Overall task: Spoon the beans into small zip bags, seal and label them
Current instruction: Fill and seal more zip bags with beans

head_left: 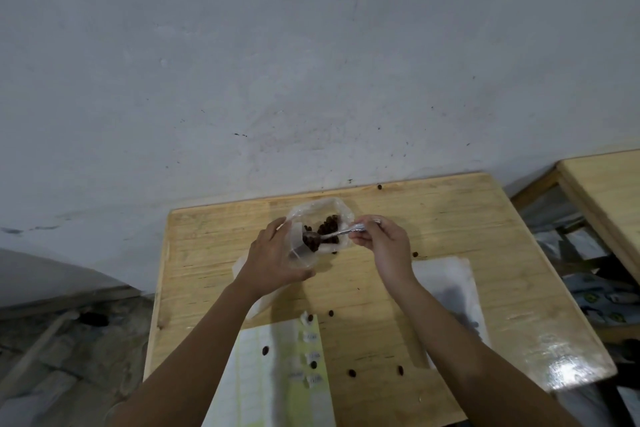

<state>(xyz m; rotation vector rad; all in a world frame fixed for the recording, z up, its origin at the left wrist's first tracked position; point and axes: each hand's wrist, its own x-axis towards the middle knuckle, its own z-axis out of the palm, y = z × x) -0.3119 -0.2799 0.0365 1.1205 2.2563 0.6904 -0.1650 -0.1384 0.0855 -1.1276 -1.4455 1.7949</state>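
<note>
Above table [450,218]: one spoon [341,232], right hand [379,241]; one bag [306,260], left hand [273,253].

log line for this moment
step: filling | left hand holds small bag | right hand holds spoon of beans at bag mouth | loose beans on table

Steel spoon [334,234], beans [313,242] in bowl, at mouth of open clear zip bag [301,258]; stray beans [352,373] scattered.

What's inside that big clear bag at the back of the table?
A pile of dark beans shows inside the big bag. The spoon held by the right hand and the small bag in the left hand cover its near part.
</note>
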